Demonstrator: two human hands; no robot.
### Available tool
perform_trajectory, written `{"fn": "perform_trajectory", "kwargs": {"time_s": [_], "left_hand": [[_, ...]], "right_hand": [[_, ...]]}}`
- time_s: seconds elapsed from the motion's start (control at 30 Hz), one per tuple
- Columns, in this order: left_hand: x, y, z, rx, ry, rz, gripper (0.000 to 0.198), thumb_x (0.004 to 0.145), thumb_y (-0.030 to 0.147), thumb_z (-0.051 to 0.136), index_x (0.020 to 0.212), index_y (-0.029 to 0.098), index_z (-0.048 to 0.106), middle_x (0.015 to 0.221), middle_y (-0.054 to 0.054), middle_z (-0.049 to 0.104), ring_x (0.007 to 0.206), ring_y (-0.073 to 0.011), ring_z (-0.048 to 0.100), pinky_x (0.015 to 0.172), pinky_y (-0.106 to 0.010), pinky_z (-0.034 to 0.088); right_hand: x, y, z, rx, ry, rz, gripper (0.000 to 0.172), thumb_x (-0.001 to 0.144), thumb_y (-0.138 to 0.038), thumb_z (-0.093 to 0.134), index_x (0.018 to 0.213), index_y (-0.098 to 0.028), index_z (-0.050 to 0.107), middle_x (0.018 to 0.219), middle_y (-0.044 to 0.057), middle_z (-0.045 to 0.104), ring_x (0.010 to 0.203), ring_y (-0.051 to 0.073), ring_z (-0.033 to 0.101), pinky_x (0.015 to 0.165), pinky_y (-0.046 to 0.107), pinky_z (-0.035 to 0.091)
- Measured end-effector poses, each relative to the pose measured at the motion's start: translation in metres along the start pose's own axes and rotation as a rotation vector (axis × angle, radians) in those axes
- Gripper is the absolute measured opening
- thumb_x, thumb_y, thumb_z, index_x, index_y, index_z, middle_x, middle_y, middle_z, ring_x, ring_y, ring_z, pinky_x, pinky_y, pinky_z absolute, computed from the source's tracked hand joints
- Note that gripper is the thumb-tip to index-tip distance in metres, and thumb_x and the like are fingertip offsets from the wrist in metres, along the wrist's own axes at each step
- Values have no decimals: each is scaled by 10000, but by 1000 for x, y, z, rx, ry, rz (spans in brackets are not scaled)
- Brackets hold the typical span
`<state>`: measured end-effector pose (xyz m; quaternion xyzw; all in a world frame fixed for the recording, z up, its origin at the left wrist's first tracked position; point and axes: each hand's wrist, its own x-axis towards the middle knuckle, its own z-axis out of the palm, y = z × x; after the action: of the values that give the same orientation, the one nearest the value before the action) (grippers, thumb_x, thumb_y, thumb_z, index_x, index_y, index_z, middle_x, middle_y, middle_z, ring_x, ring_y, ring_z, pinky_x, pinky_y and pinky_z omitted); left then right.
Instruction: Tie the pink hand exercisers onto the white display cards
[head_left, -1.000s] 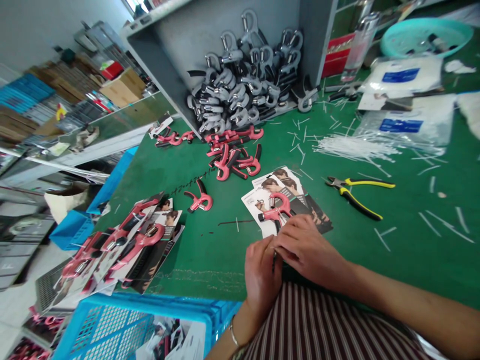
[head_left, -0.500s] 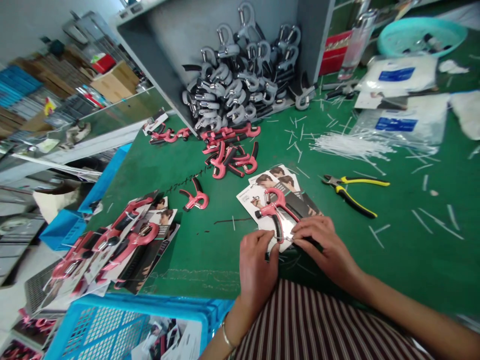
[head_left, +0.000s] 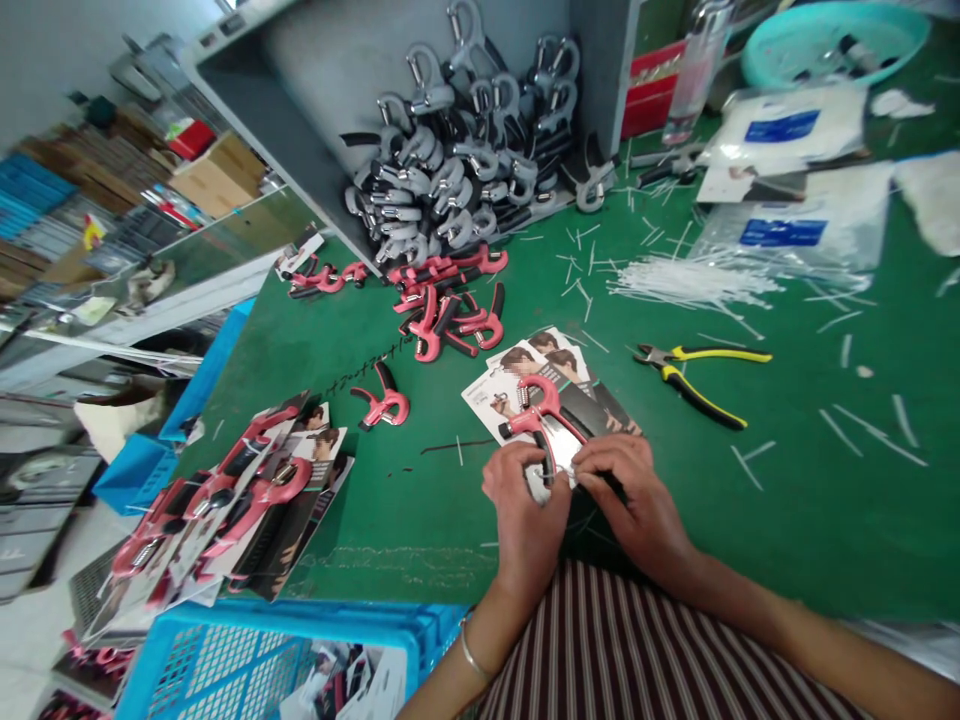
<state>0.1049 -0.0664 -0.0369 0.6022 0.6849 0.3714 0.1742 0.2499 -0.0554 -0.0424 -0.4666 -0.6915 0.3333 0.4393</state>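
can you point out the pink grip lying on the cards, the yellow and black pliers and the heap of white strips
Pink grip [head_left: 545, 408]: head view, on its pink body
Pliers [head_left: 716, 354]: head view, on the upper handle
Heap of white strips [head_left: 691, 283]: head view, middle

A striped garment [head_left: 637, 650] covers the torso, its dark brown cloth crossed by slim, pale, evenly spaced stripes that run lengthwise and fan slightly apart. Both forearms [head_left: 802, 630] are bare, as are the left hand [head_left: 531, 520] and right hand [head_left: 634, 495]. A narrow, rounded bracelet [head_left: 468, 650], silvery and plain, circles the left wrist; its finer detail is blurred.
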Motion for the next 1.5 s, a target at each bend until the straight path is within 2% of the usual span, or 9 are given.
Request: {"fn": "perform_trajectory", "kwargs": {"time_s": [0.3,0.47,0.63,0.73,0.93,1.07,1.27,1.37,1.5], "left_hand": [[1,4,8,73,-5,3,276,749,45,611,959,206,532,1067,-55,574,1043,-240,512,924,-422,355],[6,-3,2,66,-8,38,264,751,36,563,954,205,561,1076,-71,566,1079,-253,515,965,-454,367],[19,-23,-25,-73,-131,3,183,841,189,580,1022,215,589,1192,-87,561,1162,-249,511,1021,-464,384],[28,-33,-28,-3,-81,-37,528,759,326,721,1236,196,534,1298,-139,539,1231,-313,474,1059,-533,337],[59,-43,-38,-101,-307,-104,400,801,356,669,1161,186,628,1113,-103,679,1037,-296,604,944,-470,439],[67,-45,-63,-265,-291,-274,466,705,329,773,1102,151,604,1064,-104,702,959,-271,658,848,-392,500],[50,-37,-63,-699,-243,-482,577,720,349,775,1203,171,515,1045,-90,714,820,-221,694,721,-335,545],[41,-35,-48,-758,-223,-489,564,750,342,753,1236,174,520,1102,-95,703,886,-220,687,761,-325,545],[32,-37,-35,-698,-216,-460,544,765,354,740,1240,186,536,1131,-94,699,971,-242,674,801,-335,545]], "right_hand": [[-4,1,9,57,102,20,89,952,-168,491,920,-229,546,938,45,621,968,216,548,910,430,395],[1,11,-14,-134,-64,-86,81,957,-226,504,1005,-239,568,1065,60,646,1087,239,538,983,463,363],[26,62,-88,-736,-28,9,780,824,-577,613,1439,-171,360,1512,198,322,1374,421,255,1065,615,239],[42,97,-123,-947,-149,75,992,743,-707,596,1483,-114,307,1509,255,292,1348,507,242,999,668,276],[69,123,-151,-947,-247,100,637,788,-613,592,1176,-112,654,1028,250,605,911,405,556,733,540,441],[70,106,-163,-551,-307,234,462,859,-505,558,996,-95,720,912,229,653,807,315,624,722,467,469],[33,44,-126,421,-500,616,446,974,-498,329,1129,-203,625,1040,160,684,756,240,674,661,383,555],[22,21,-90,183,-609,350,299,919,-368,481,1167,-224,564,998,85,680,757,213,658,684,361,558],[31,11,-64,-376,-502,-50,444,816,-229,566,1256,-197,518,1185,122,620,1025,280,608,877,440,513]]}}
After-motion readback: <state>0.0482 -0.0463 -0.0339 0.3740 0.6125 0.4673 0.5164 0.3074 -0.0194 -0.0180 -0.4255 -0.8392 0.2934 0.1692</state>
